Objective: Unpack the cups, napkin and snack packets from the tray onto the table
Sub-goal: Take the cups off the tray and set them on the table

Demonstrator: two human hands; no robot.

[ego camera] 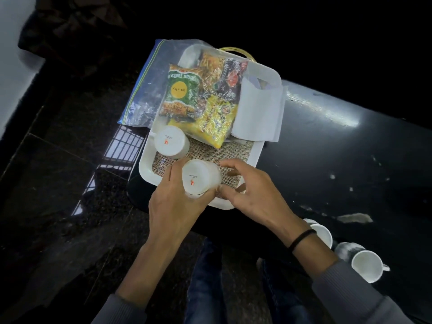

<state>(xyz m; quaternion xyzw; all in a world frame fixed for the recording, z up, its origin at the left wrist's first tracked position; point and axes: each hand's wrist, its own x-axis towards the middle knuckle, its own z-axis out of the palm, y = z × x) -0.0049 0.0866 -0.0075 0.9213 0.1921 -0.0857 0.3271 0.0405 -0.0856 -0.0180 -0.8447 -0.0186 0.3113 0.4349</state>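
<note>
Fingers (177, 183) of both hands close around an upturned cup (201, 177); beyond them one cup (171, 141), packets (201, 94) and napkin (259, 113) remain on the tray (146, 162), and two cups (367, 265) already stand on the table (350, 160).

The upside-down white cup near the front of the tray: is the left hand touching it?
Touching. The head view shows the left hand wrapped against the side of the upside-down white cup, no gap visible.

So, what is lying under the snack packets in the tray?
The snack packets lie in the white tray; its woven mat shows in front and probably continues beneath, but that part is covered.
</note>
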